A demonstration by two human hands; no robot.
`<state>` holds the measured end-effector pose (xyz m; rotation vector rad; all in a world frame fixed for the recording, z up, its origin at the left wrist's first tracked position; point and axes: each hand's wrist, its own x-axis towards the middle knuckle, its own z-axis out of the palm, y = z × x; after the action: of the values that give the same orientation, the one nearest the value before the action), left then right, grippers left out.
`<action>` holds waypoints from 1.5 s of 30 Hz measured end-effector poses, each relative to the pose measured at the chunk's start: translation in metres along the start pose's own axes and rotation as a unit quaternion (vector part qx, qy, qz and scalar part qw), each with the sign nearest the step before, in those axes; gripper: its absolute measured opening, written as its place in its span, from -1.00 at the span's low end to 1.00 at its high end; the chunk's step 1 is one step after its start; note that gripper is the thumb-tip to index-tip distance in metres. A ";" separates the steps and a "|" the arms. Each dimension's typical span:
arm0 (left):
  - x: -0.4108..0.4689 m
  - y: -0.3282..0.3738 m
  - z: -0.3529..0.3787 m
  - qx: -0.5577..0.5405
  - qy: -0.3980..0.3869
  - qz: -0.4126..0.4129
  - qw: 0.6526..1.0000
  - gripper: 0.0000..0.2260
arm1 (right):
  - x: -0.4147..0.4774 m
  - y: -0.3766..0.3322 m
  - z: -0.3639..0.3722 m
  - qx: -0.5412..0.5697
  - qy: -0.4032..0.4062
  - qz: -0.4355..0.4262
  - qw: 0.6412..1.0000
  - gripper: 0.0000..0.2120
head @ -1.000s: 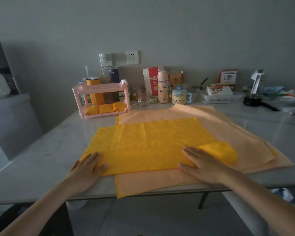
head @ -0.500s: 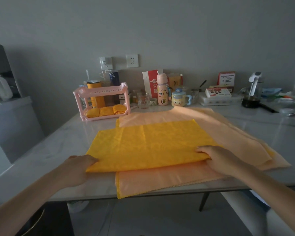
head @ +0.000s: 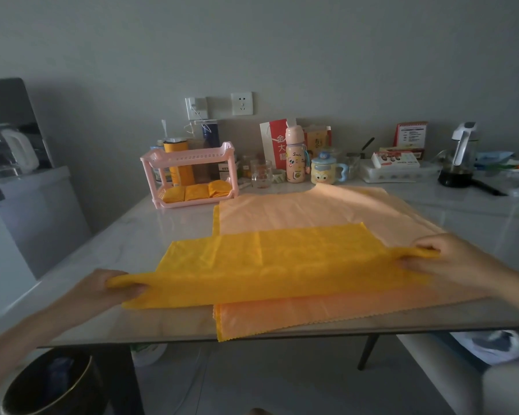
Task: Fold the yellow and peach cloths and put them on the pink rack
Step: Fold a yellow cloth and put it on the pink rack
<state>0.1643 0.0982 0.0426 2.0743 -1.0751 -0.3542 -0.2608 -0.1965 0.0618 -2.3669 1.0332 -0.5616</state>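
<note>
**Left grip (head: 108, 290) and right grip (head: 450, 259) pinch the two ends of the yellow cloth (head: 267, 265)**

Left grip: fingers curled round the cloth's left near corner, which is bunched into a narrow tail across the hand. Hand sits at the near left of the surface (head: 132, 235).

Right grip: fingers and thumb pinched on the cloth's right end, with a small bunched tip showing past the fingers.

Yellow cloth: stretched as a wide band between the two grips. Its right and middle parts lie on the peach cloth (head: 312, 208); its left part lies on the bare surface.

Peach cloth: spread flat and reaching back toward the far clutter. Its near hem comes to the front edge of the surface. A thin yellow margin shows along its left edge.

Pink rack (head: 189, 155): upright at the far left of the surface, well apart from both grips. Three folded yellow pieces (head: 197, 191) sit side by side on its lower tier.

Behind the peach cloth: a pink bottle (head: 294, 157) and a duck mug (head: 324, 172). A dark bin (head: 51, 381) stands on the floor under the near left corner.
</note>
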 end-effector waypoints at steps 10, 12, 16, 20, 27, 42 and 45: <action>0.036 -0.007 0.040 0.060 0.121 -0.097 0.986 -0.57 | 0.043 0.021 0.052 0.051 0.152 0.128 0.979 -0.87; 0.037 -0.007 0.044 0.115 0.135 -0.097 0.979 -0.56 | 0.048 0.025 0.058 -0.004 0.163 0.125 0.979 -0.88; 0.030 -0.007 0.050 0.198 0.175 -0.085 0.961 -0.64 | 0.048 0.022 0.065 -0.073 0.191 0.099 0.974 -0.87; 0.017 -0.005 0.058 0.301 0.204 -0.061 0.929 -0.70 | 0.048 0.025 0.068 -0.113 0.208 0.102 0.966 -0.79; 0.011 0.012 0.058 0.406 0.199 -0.057 0.890 -0.80 | 0.046 0.011 0.068 -0.256 0.209 0.100 0.939 -0.82; 0.019 0.056 0.140 0.328 -0.098 0.072 0.937 -0.55 | 0.033 -0.128 0.179 -0.194 -0.154 -0.162 0.955 0.13; 0.016 0.051 0.129 0.339 -0.113 0.044 0.933 -0.51 | 0.033 -0.121 0.169 -0.215 -0.168 -0.148 0.951 0.16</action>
<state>0.0739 0.0031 -0.0049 2.6137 -1.5909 -0.1887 -0.0806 -0.1041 0.0036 -2.8959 0.7015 -0.0159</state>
